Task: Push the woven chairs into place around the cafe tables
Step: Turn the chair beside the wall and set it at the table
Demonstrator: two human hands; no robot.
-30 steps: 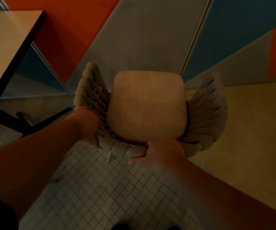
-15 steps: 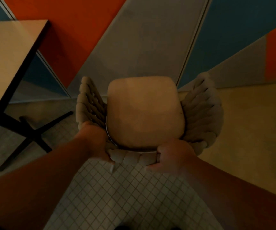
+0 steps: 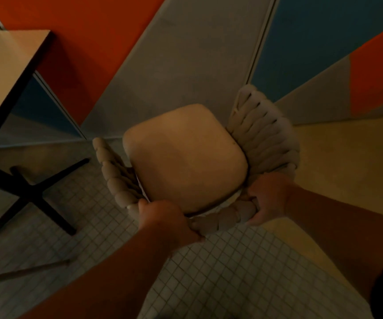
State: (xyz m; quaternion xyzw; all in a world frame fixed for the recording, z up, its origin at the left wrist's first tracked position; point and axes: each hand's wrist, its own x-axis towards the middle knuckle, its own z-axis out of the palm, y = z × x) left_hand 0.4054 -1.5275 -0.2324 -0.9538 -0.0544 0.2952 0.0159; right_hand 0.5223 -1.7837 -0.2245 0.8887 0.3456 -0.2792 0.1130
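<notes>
Down at the bottom of my view I've got both forearms reaching out over the white tiled floor (image 3: 220,268), and there's open tile right below the chair with nothing in the way. A thin pale leg (image 3: 25,270) slants in low on the left, cut off at the frame edge, and I can't tell what it belongs to.

Left hand (image 3: 165,222) is wrapped tight over the woven rim at the back-left corner of the woven chair (image 3: 264,134), fingers curled under where I can't see them. Right hand (image 3: 268,199) is closed on the rim at the back-right corner, thumb on top. So both grips are holding the chair's back edge, and the chair sits directly ahead of them, tilted a bit clockwise in my view.

The tan seat cushion (image 3: 186,162) fills the middle, woven arms flaring up either side. The chair's legs are hidden under the seat entirely.

To the left, the black cross base (image 3: 31,192) of the table (image 3: 4,72) stands on the tile, clear of the chair with a gap of floor between them. The table's dark edge runs diagonally, and its top is cut off by the left frame. To the right there's open yellowish floor (image 3: 347,162).

Beyond the chair, the wall of orange, grey and blue panels (image 3: 186,54) closes off the far side. Light is dim, detail soft.
</notes>
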